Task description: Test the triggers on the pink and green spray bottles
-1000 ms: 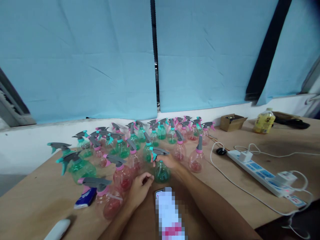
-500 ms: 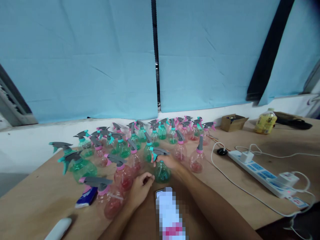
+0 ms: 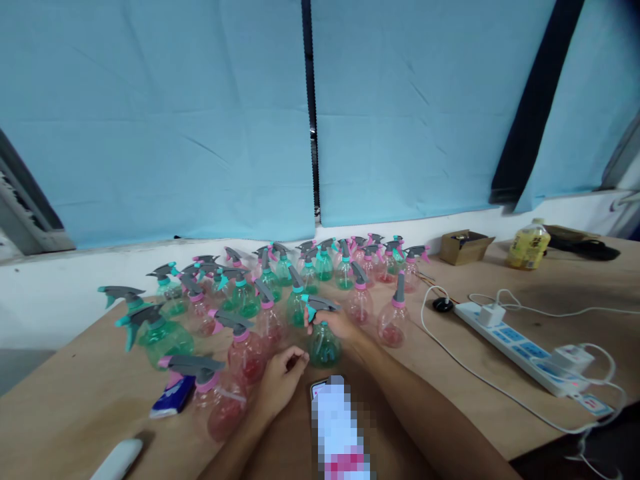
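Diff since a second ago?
No hand or object visibly moved; the view shifted slightly. Nothing taken or let go: the right hand still grips the green spray bottle by its neck, the left hand stays half-curled nearby. The phone stayed put.

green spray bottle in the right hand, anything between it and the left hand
Nothing visible stands between the left hand and the green spray bottle, which the right hand grips near its neck. The phone lies nearer the camera.

Muted light — mild blur, perhaps
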{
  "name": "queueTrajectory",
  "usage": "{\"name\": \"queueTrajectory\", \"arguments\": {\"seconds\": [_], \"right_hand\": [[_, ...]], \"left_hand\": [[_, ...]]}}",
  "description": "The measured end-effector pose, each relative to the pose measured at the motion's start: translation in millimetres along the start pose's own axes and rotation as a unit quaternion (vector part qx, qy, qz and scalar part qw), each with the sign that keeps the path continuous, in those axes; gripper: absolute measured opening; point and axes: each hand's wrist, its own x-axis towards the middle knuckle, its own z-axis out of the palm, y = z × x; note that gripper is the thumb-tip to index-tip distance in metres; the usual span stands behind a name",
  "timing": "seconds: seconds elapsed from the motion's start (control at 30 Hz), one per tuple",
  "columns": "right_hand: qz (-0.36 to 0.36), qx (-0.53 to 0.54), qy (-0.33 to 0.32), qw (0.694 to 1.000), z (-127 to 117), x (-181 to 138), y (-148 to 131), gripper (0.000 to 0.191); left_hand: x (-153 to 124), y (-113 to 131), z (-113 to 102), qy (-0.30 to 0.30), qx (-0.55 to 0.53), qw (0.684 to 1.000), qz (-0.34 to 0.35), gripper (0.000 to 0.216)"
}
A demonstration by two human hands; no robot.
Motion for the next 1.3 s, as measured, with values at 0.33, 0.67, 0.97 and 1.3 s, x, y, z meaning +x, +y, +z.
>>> {"name": "queueTrajectory", "arguments": {"seconds": [0.33,0.67,0.97,1.3], "right_hand": [[-0.008,0.01,-0.001,1.0,0.2,0.8,4.6,0.027],[-0.013,-0.018,0.001,1.0,-0.4,1.4,3.2,0.032],[-0.013,-0.012,0.004,1.0,6.0,2.9,1.1,0.026],[-0.09,-0.248,0.323,0.909,6.8,-2.9,27.5,0.053]], "left_hand": [[-0.3,2.5,0.1,0.001,0.006,1.0,0.004,0.036],[-1.9,3.9,0.0,0.002,0.016,1.0,0.002,0.034],[-0.8,2.6,1.0,0.004,0.021,1.0,0.008,0.033],[-2.0,-0.6,0.6,0.0,0.024,1.0,0.014,0.034]]}}
